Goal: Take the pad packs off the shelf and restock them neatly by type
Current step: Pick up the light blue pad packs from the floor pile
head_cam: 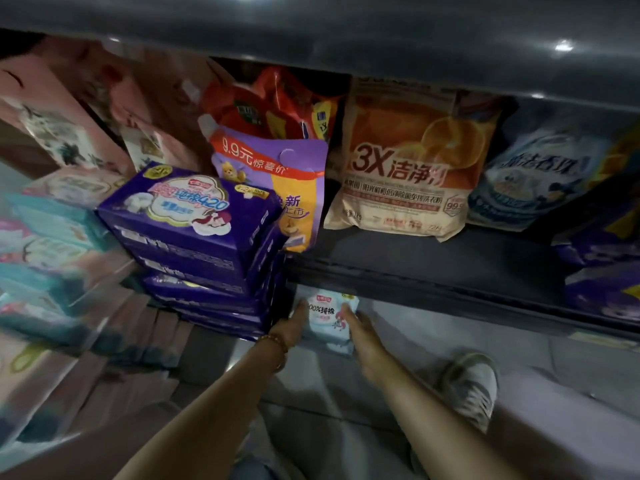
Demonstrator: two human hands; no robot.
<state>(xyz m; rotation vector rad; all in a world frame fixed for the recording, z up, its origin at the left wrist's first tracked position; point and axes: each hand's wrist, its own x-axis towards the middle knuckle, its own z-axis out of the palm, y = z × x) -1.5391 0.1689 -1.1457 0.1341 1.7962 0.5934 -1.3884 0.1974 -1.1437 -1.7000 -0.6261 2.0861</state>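
Pale blue-white pad pack (329, 318) is low in the middle, just below the dark front edge of the shelf (433, 252), held between both hands. Left hand (294, 327) grips its left side, thumb up on the face. Right hand (358, 329) grips its right side. Purple pad packs (194, 230) are stacked just left, their right edge close to the left hand. Bare shelf board lies right of the stack, before the far orange detergent bag (405, 161). Open grey floor (433, 329) lies right of the hands, with a shoe (474, 386) near right.

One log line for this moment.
left hand grips white pad pack | right hand grips it too | below shelf edge, beside purple stack
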